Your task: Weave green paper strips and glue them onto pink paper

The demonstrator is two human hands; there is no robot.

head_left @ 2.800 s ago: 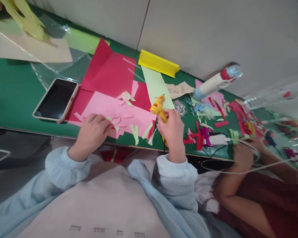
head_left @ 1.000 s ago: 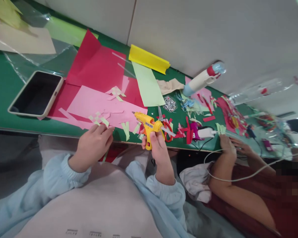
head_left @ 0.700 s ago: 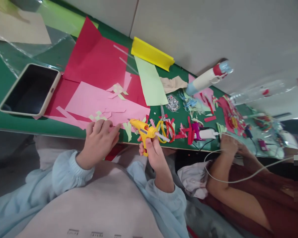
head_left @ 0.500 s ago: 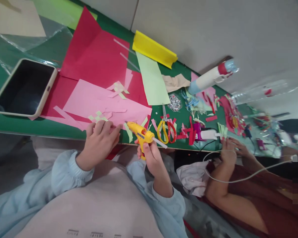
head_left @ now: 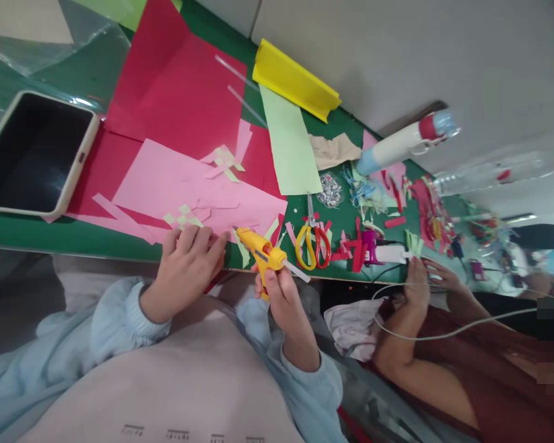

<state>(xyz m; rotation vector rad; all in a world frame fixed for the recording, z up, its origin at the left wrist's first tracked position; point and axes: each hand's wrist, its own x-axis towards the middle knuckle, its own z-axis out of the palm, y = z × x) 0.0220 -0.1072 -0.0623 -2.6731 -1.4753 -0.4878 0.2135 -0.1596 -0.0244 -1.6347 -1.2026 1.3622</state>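
My right hand [head_left: 279,286] grips a yellow glue gun [head_left: 260,249], fingers around its handle. A translucent glue stick [head_left: 297,271] sticks out of the gun's back, and the nozzle points left toward my left hand. My left hand [head_left: 187,264] is bent over the table's front edge, its fingers closed on a small woven paper piece [head_left: 183,216] of pink and pale green strips. The fingertips are hidden. Beneath lies a pink sheet [head_left: 166,175] on red paper [head_left: 180,92]. A second woven piece [head_left: 224,161] rests farther back on the pink sheet.
Scissors [head_left: 311,237] with yellow and red handles lie right of the glue gun. A phone [head_left: 34,154] is at the left. Farther back are a pale green sheet [head_left: 290,144], a yellow folded piece [head_left: 295,80] and a bottle [head_left: 404,144]. Another person's hands [head_left: 418,280] work at the right.
The view has shifted slightly, moving the phone left and the bottle right in the picture. Both hands keep nearly the same pose, with the glue gun still in my right hand.
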